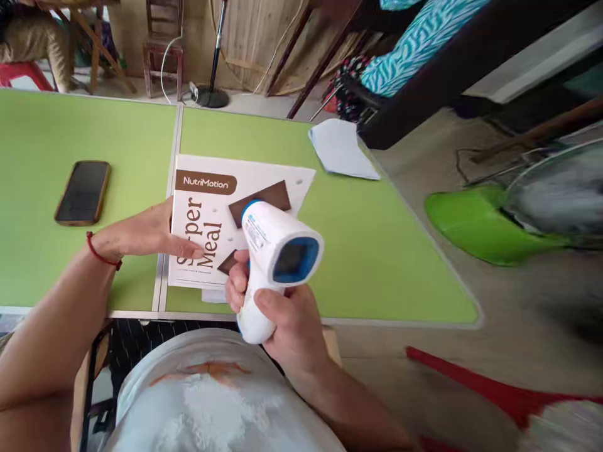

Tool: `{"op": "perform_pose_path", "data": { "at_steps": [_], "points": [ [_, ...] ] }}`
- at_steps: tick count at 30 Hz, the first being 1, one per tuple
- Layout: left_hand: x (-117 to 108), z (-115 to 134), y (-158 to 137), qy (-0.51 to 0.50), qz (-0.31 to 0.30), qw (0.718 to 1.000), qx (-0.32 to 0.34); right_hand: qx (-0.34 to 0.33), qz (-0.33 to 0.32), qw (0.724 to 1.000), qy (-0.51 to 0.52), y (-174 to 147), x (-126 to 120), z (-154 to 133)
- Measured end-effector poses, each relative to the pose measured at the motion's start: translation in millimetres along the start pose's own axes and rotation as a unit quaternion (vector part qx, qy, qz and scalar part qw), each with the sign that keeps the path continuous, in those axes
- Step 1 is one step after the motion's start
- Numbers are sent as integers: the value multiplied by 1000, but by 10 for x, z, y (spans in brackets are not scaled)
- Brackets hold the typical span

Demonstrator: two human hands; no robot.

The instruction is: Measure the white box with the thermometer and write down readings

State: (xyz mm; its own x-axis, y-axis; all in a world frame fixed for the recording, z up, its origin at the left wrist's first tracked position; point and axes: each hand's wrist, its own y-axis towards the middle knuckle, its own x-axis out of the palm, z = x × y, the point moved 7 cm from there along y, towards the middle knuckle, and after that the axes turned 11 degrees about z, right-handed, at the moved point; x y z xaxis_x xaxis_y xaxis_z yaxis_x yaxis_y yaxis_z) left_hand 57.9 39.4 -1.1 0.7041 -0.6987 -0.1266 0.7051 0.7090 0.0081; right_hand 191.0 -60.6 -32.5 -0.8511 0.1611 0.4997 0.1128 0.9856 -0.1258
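Note:
My right hand (287, 314) is wrapped round the handle of a white infrared thermometer (264, 242) with blue trim. Its dark screen faces me, and its front end points at a white box (277, 176) printed "NutriMotion" and "Meal". The thermometer covers part of the box's front; whether they touch I cannot tell. With the thumb lying across the printed face, my left hand (146, 229) grips the box at its left side, the other fingers hidden behind it. The box is over the green table (377, 251). To the left lies a phone (83, 191), dark screen up.
White paper (342, 147) lies at the table's far right corner. Beyond the far edge stand a black pole base (210, 96) and a wooden chair (163, 59). On the right floor are a green plastic item (471, 220) and something red (494, 389). A seated person's leg (54, 47) shows top left.

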Motion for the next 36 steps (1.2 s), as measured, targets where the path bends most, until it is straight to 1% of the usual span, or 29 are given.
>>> {"op": "perform_pose_path", "data": {
  "at_steps": [3,10,19,22,27,36],
  "points": [
    [23,10,14,1,-1,1000,-10,-8,-4,1000,6,11,21,-20],
    [28,-6,15,15,-4,1000,-19,-8,11,1000,19,1,29,-22],
    [24,19,16,26,-6,1000,-1,-15,3,1000,15,4,19,-20],
    [-5,5,18,45,1,999,-3,-19,4,1000,15,7,7,-19],
    [-24,-21,7,79,-5,997,-23,-17,3,1000,15,9,14,-8],
    [-42,-29,-5,67,-3,998,-21,-9,-7,1000,28,-5,24,-4]
  ]
}}
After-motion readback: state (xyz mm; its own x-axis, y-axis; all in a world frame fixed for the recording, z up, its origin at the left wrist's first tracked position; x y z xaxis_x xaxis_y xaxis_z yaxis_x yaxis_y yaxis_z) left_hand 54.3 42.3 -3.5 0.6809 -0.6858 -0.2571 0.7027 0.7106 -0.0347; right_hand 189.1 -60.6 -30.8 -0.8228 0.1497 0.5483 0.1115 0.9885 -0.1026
